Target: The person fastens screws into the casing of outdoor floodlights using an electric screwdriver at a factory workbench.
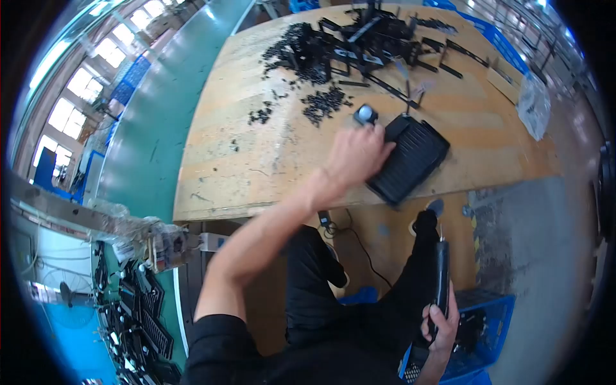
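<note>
My left hand [358,154] reaches over the table with curled fingers, slightly blurred. Its thumb side lies against the left edge of a black ribbed panel [414,157], which rests near the table's front edge. What the fingertips hold, if anything, is hidden. Just beyond them is a small black piece with a round pale top [366,114]. Low at my right side, my right hand [443,321] is wrapped round a black electric screwdriver [442,269], its bit pointing up and away from the table.
Loose small black parts [324,104] and a heap of black brackets [372,45] cover the table's far side. A plastic bag [534,106] hangs at the right edge. Below right stands a blue crate [502,333]. More black panels [138,314] lie at lower left. A cable [366,247] runs below the table.
</note>
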### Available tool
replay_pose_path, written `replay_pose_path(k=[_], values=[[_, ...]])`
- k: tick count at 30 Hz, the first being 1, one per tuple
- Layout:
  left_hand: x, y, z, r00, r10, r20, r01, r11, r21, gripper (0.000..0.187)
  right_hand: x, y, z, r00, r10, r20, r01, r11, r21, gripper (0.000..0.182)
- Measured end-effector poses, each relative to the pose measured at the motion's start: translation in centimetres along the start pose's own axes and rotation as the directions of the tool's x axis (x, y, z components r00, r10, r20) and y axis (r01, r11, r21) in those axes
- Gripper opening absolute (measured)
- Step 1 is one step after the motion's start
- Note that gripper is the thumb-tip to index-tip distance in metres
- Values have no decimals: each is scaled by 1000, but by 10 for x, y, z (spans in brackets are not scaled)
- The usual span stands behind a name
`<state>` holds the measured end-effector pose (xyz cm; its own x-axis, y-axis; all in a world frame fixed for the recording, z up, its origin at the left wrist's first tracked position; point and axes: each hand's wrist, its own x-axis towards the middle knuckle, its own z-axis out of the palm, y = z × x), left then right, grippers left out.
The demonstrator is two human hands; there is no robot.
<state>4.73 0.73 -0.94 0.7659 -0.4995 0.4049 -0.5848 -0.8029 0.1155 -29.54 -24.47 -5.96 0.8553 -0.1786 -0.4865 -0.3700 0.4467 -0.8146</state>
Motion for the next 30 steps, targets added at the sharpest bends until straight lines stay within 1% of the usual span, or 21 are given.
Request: replay_pose_path(k=[1, 2, 3, 4, 5, 6, 7, 9, 11, 13, 14, 16, 17, 19, 23, 25, 26, 27, 29, 30], values=[[-13, 8, 7, 995, -64, -74, 62, 998, -28, 34, -1, 4, 4, 999, 26, 19, -26, 1000, -1, 89], [-22, 21, 0, 981, -150, -121, 151, 988, 0, 31, -1, 6, 9, 999, 25, 45, -25, 1000, -6, 89], [-24, 28, -5, 978, -164, -132, 168, 986, 16, 31, 0, 7, 14, 997, 40, 69, -38, 999, -27, 89], [-26, 33, -8, 950, -299, -88, 297, 954, -34, 31, 0, 9, 20, 994, 57, 90, -53, 997, -49, 89], [-31, 33, -12, 904, -426, -38, 422, 903, -81, 31, 0, 10, 25, 992, 61, 111, -55, 997, -58, 89], [-41, 27, -14, 915, -389, -109, 368, 914, -170, 31, 1, 9, 29, 988, 45, 146, -30, 995, -99, 88], [-48, 15, -20, 908, -402, -120, 382, 910, -162, 31, 2, 7, 34, 984, 29, 179, -4, 990, -138, 87], [-70, -20, -44, 845, -433, -314, 278, 857, -433, 25, -1, 2, 44, 983, 32, 178, -5, 988, -151, 89], [-78, -87, -60, 765, -492, -416, 421, 871, -255, 19, -5, -4, 55, 985, 39, 166, -6, 981, -192, 91], [-81, -160, -50, 792, -494, -357, 514, 857, -44, 18, -3, 1, 59, 984, 41, 176, -6, 980, -197, 92], [-81, -179, -45, 786, -502, -361, 524, 851, -43, 18, -1, 2, 61, 982, 38, 183, -1, 980, -197, 92], [-77, -204, -36, 851, -492, -184, 517, 847, 126, 13, 0, -1, 71, 977, 54, 206, -10, 978, -209, 92], [-76, -209, -31, 851, -493, -184, 517, 847, 122, 13, -2, -3, 75, 973, 74, 218, -25, 975, -219, 92], [-80, -219, -20, 895, -412, -168, 438, 884, 162, 12, -2, -4, 79, 971, 95, 221, -41, 971, -235, 93], [-85, -209, -24, 902, -395, -172, 425, 882, 202, 16, -3, 2, 84, 955, 125, 268, -48, 960, -276, 94], [-88, -202, -25, 921, -374, -110, 390, 884, 258, 20, -7, -3, 96, 951, 141, 275, -58, 955, -289, 95], [-92, -193, -29, 915, -373, -153, 397, 899, 186, 19, -10, -7, 101, 951, 167, 260, -89, 954, -287, 97], [-96, -179, -35, 897, -382, -223, 421, 892, 165, 30, -12, -11, 104, 949, 163, 268, -81, 953, -293, 97], [-113, -144, -55, 835, -394, -384, 409, 911, -44, 31, -16, -16, 108, 938, 135, 319, -3, 924, -381, 70], [-128, -128, -62, 820, -423, -385, 398, 906, -147, 28, -15, -16, 107, 923, 158, 350, -7, 918, -396, 85]])
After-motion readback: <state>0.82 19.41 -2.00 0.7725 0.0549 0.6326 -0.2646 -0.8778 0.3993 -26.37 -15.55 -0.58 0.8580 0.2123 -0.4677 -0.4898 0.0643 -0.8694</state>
